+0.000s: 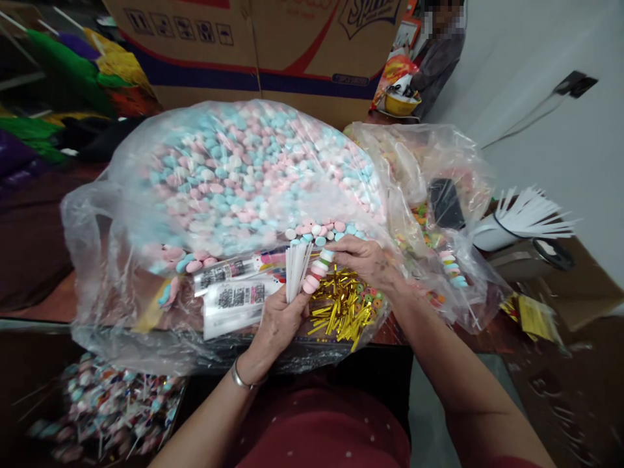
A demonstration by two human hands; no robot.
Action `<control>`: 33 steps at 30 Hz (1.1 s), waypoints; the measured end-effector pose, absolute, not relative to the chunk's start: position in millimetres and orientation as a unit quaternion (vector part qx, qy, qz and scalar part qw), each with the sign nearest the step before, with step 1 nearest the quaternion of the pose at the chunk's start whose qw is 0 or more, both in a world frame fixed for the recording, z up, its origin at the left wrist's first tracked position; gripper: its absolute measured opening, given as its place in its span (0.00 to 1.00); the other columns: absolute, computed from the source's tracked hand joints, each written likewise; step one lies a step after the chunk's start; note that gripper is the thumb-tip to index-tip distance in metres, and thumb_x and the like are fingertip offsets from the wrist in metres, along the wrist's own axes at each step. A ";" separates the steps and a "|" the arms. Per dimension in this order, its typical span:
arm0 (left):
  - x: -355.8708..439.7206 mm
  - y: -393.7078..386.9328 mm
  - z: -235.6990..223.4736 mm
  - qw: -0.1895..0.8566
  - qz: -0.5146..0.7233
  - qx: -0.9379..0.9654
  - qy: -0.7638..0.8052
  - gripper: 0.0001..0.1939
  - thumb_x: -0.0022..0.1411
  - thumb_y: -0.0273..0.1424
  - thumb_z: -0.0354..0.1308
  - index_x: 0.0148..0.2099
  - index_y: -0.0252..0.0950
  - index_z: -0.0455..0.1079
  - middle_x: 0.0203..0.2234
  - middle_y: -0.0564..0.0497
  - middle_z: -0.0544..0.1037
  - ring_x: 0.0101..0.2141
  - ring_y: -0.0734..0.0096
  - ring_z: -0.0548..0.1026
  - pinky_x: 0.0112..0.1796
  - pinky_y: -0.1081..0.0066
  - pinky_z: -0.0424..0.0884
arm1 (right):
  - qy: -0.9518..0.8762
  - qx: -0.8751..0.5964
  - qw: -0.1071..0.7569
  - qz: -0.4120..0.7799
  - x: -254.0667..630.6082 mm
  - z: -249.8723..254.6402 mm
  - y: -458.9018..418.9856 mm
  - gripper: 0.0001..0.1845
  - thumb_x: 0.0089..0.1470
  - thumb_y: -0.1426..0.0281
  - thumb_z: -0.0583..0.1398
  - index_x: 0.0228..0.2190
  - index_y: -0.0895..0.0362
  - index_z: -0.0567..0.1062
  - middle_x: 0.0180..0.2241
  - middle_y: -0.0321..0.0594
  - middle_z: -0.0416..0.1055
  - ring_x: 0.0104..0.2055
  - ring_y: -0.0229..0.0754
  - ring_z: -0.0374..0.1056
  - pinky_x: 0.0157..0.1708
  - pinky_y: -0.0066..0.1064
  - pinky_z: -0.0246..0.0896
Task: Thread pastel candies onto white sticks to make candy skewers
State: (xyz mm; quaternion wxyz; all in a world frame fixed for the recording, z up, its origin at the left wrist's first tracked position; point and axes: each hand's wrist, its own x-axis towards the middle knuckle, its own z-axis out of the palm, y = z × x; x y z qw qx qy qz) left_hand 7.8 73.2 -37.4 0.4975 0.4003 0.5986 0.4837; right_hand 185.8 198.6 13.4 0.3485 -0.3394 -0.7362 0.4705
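Note:
My left hand (280,318) is closed round a bundle of white sticks (296,268) and the lower end of a candy skewer (316,270) threaded with pink, white and green discs. My right hand (363,259) pinches the top of that skewer with its fingertips. Both hands work over a big clear plastic bag (234,175) full of pink, blue and white candy discs. A heap of gold twist ties (341,309) lies just below my right hand, with small coloured ring candies (365,298) beside it.
A second clear bag (429,188) of mixed candy lies at the right, with a fan of white sticks (526,218) past it. A large cardboard box (253,45) stands behind. Finished lollipops (107,403) fill a container at lower left. Another person (439,52) sits at the back.

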 end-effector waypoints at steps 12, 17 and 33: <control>9.9 75.7 -38.5 0.495 0.519 0.365 0.594 0.20 0.57 0.44 0.62 0.22 0.37 0.63 0.13 0.59 0.63 0.15 0.80 0.57 0.18 0.75 0.52 | -0.722 -0.329 0.343 0.502 176.7 5.5 185.4 0.09 0.52 0.66 0.65 0.36 0.51 0.83 0.36 0.37 0.77 0.41 0.40 0.71 0.47 0.38 0.67; 10.3 74.6 -30.4 0.519 0.527 0.341 0.581 0.19 0.57 0.43 0.60 0.22 0.36 0.65 0.09 0.59 0.62 0.11 0.81 0.56 0.15 0.76 0.51 | -0.581 -0.349 0.415 0.608 161.7 3.0 164.6 0.28 0.49 0.63 0.68 0.53 0.48 0.73 0.45 0.38 0.73 0.41 0.40 0.72 0.42 0.37 0.72; 8.5 71.5 -35.4 0.550 0.538 0.356 0.530 0.15 0.56 0.41 0.62 0.27 0.34 0.68 0.14 0.56 0.70 0.11 0.82 0.58 0.13 0.78 0.53 | -0.451 -0.328 0.467 0.686 135.5 -7.1 140.7 0.31 0.40 0.68 0.72 0.45 0.53 0.66 0.34 0.30 0.74 0.37 0.35 0.73 0.43 0.31 0.70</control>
